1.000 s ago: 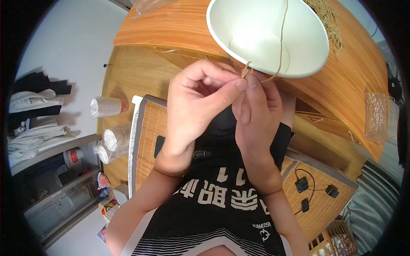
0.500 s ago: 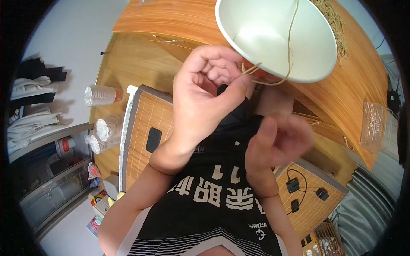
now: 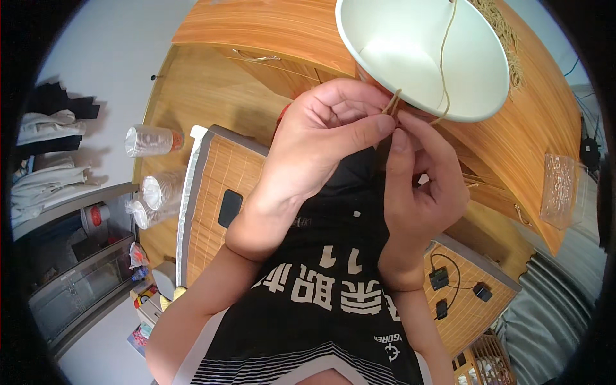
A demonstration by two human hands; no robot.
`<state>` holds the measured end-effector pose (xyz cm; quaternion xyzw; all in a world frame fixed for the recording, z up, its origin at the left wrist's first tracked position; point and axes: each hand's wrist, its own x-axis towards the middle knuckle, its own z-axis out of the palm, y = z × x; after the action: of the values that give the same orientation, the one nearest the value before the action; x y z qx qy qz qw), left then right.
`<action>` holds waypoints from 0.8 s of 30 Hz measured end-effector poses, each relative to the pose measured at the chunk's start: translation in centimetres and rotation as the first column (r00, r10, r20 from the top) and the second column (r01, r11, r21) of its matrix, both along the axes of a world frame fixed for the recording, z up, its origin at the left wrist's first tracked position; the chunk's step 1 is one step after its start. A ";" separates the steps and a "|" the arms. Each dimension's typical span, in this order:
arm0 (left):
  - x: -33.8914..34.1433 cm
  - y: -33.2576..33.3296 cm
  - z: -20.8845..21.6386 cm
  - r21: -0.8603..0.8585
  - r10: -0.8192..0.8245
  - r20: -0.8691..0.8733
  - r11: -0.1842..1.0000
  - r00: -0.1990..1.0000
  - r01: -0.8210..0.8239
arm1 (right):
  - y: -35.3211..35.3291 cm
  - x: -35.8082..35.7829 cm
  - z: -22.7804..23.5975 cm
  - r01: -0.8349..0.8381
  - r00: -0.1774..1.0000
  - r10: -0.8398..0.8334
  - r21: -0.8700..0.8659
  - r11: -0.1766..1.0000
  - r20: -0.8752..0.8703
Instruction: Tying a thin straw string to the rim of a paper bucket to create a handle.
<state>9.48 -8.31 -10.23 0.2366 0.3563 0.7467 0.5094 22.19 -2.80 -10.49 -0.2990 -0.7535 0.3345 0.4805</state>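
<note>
Thin tan cord (image 3: 443,64) trails down across the inside of a large white basin (image 3: 410,48) and over its near rim to my hands. With thumb and index finger, my left hand (image 3: 324,135) pinches the cord, and a short doubled end sticks up above the fingertips. Close against it, my right hand (image 3: 427,173) has its thumb and forefinger brought together at the cord just right of the left thumb. Exactly what lies between the right fingertips is partly hidden.
The basin stands on a curved wooden desk (image 3: 269,22) beside a heap of tan cord (image 3: 504,32). A clear plastic box (image 3: 559,192) is at the desk's right end. On the woven mat lie a black phone (image 3: 231,208) and a black charger (image 3: 439,278). Wrapped cup stacks (image 3: 151,141) stand left.
My right hand has come up and left from its blurred place lower down, and its fingers now meet the cord by my left hand. The left hand has shifted slightly right.
</note>
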 end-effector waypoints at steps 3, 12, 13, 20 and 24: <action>-0.2 0.1 -0.7 0.038 -0.002 -0.016 0.999 1.000 0.003 | 0.3 -0.2 -0.1 -0.008 1.000 0.009 0.019 1.000 -0.030; -0.1 -0.8 -0.5 0.035 0.065 -0.063 0.997 0.996 -0.063 | 0.8 0.2 1.5 -0.070 0.997 0.072 -0.144 0.987 0.010; -0.1 -0.7 -0.5 0.035 0.058 -0.061 0.998 0.996 -0.056 | 1.0 0.3 1.7 -0.066 0.998 0.067 -0.108 0.992 0.005; 0.3 0.0 -0.8 0.036 0.062 0.022 0.997 0.998 -0.063 | 1.5 0.1 1.7 -0.051 0.999 0.050 -0.104 0.993 -0.003; 0.2 -0.1 -1.0 0.044 0.073 0.024 0.996 0.997 -0.074 | 1.2 0.0 1.9 -0.040 0.998 0.043 -0.058 0.997 0.051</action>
<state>9.72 -8.43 -11.26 0.2262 0.3424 0.7754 0.4800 22.18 -1.58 -8.57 -0.3055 -0.7620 0.3581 0.4447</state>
